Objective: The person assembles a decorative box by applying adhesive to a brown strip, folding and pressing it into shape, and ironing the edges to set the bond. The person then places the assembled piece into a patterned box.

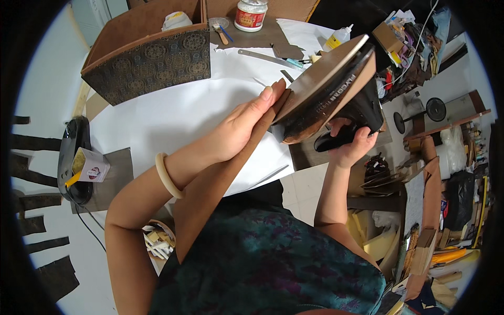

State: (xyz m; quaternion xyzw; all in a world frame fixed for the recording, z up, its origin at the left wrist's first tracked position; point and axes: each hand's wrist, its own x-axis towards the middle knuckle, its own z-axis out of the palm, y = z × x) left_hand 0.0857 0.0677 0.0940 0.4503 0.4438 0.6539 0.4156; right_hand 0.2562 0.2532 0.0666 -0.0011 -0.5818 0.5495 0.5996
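Note:
My right hand [353, 147] is wrapped round the black handle of a clothes iron [336, 100], raised above the table with its pale flat soleplate tilted up to the left. A thin brown leather-like sheet [210, 202] runs up from my lap to the iron's near edge, where its top end meets or nearly meets the soleplate. My left hand [244, 123] lies along the sheet's left side and holds it up, fingers stretched toward the iron. Part of that hand's grip is hidden. A pale bangle [167, 176] circles the left wrist.
White paper [173, 118] covers the table. A patterned box [152, 63] stands at the far left, a jar [251, 16] behind. A metal ruler [262, 56], a brush [220, 35] and a glue bottle [338, 37] lie farther back. Left are a tin [94, 165] and dark strips [37, 143].

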